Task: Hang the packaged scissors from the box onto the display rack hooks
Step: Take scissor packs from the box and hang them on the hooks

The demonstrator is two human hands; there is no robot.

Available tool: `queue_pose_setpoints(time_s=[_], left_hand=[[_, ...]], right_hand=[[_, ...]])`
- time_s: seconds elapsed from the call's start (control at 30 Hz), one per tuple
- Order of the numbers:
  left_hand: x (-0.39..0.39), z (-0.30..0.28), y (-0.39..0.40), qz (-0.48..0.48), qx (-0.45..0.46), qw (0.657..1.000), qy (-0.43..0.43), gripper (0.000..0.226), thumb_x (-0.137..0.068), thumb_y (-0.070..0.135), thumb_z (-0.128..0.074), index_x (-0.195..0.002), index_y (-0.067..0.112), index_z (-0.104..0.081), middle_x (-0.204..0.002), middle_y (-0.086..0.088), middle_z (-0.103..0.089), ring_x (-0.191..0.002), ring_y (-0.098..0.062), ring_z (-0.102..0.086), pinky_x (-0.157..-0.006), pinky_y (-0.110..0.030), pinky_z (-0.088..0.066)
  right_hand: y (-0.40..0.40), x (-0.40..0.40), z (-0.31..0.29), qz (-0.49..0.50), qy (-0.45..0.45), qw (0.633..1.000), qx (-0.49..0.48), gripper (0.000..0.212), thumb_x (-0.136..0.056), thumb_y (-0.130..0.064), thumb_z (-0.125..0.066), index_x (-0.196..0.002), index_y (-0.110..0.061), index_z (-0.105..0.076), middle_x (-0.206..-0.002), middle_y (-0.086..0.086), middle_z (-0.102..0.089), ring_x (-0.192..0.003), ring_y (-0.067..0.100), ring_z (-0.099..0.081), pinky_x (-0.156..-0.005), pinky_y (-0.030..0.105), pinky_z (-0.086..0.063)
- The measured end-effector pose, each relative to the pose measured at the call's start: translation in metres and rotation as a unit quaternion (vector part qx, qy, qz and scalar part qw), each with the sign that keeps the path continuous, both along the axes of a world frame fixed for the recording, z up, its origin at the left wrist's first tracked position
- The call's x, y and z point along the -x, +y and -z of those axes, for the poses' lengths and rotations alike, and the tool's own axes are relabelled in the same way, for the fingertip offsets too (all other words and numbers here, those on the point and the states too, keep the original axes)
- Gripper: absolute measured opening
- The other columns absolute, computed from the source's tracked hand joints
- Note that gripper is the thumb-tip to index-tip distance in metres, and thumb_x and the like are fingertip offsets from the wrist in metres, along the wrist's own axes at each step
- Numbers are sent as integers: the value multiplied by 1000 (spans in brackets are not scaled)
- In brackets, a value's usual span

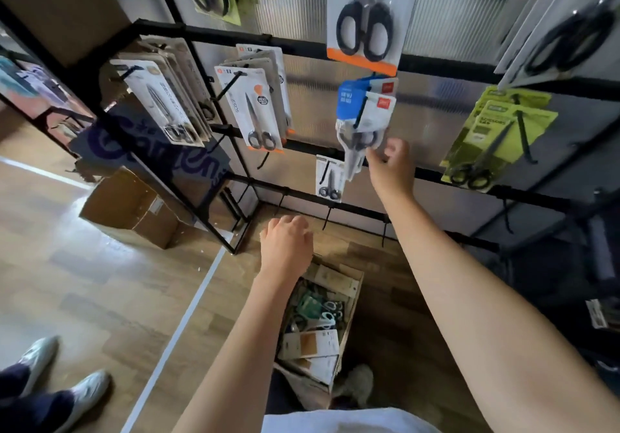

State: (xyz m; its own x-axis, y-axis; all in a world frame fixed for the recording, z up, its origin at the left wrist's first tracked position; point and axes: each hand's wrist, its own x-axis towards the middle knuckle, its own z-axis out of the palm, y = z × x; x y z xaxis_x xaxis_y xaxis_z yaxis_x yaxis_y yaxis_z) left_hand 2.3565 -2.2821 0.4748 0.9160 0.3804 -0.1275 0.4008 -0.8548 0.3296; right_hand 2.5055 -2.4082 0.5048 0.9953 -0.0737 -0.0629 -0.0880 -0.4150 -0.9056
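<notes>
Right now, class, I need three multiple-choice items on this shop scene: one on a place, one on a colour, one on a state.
1. Where is the open box of packaged scissors?
A. on the floor under the arms
B. on a rack hook
C. on a chair

2. What colour are the packs hanging at the far right?
A. red
B. yellow-green
C. white

3. What is the right hand doing?
A. hanging idle
B. gripping a box flap
C. touching the blue-topped pack on its hook

Answers: 1 A, the box stands on the wooden floor; 2 B, their cards are lime; 3 C, its fingers meet that pack's lower edge, while the left hand hovers above the box.
</notes>
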Motion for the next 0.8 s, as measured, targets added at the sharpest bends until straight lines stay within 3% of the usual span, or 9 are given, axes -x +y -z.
queue_pose_setpoints(time_s=[0.1,0.4,0.53,0.8], left_hand=[[12,16,-10,1,4,1000,19,30,-94,27,-46,-120,18,-58,-125,-5,-57,-120,-28,-44,-96,-38,-35],[68,91,-15,2,35,989,144,35,-93,25,-46,-125,11,-48,-128,-10,-53,-119,-32,-44,-95,-42,-38],[93,120,-4,12,32,983,182,35,-94,24,-45,-127,12,-47,-130,-10,-52,-120,-32,-43,-97,-43,-38],[173,196,40,72,-20,967,242,40,-93,23,-46,-132,14,-42,-131,-9,-49,-122,-30,-42,-98,-40,-37]], right_hand=[[-14,25,31,-7,28,997,73,51,-91,-31,-59,-134,-11,-41,-136,5,-50,-121,19,-50,-89,26,-40],[-62,125,146,-90,187,947,246,57,-93,-27,-56,-142,-14,-31,-144,9,-39,-128,26,-42,-98,37,-42],[-70,168,184,-154,190,906,345,56,-92,-28,-57,-140,-12,-33,-141,12,-43,-128,29,-42,-101,39,-39],[-43,236,285,-278,188,843,421,54,-92,-25,-57,-140,-13,-35,-142,9,-43,-129,27,-40,-103,36,-36]])
